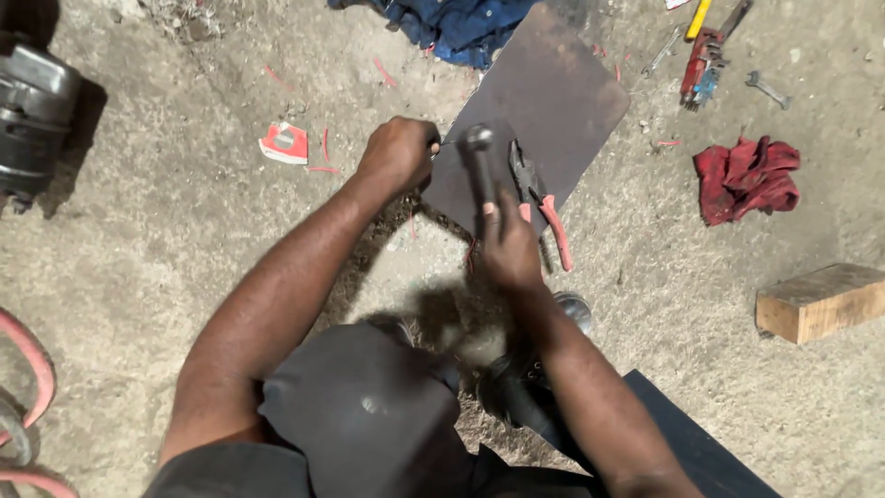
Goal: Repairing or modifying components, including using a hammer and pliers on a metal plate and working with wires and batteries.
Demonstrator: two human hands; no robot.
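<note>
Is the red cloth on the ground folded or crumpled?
Crumpled: the red cloth lies bunched in an uneven heap with irregular creases, right of the metal plate.

Dusty greys, rust brown and scattered reds

The ground (138, 231) is pale sandy grey, mottled with darker specks. The flat metal plate (544, 101) is dull rust brown, slightly purplish. The hammer (478, 152) shows a shiny grey steel head on a dark handle. The pliers (539, 198) have grey metal jaws and salmon-red grips. The rag (747, 175) is deep crimson, the crumpled cloth (461, 28) dark blue. The wooden block (820, 300) is light tan with a darker brown side. The torn scrap (284, 144) is red and white; the small bits near it are red. The hose (32, 360) is faded pink-red. The shorts (359, 415) are charcoal grey.
</note>
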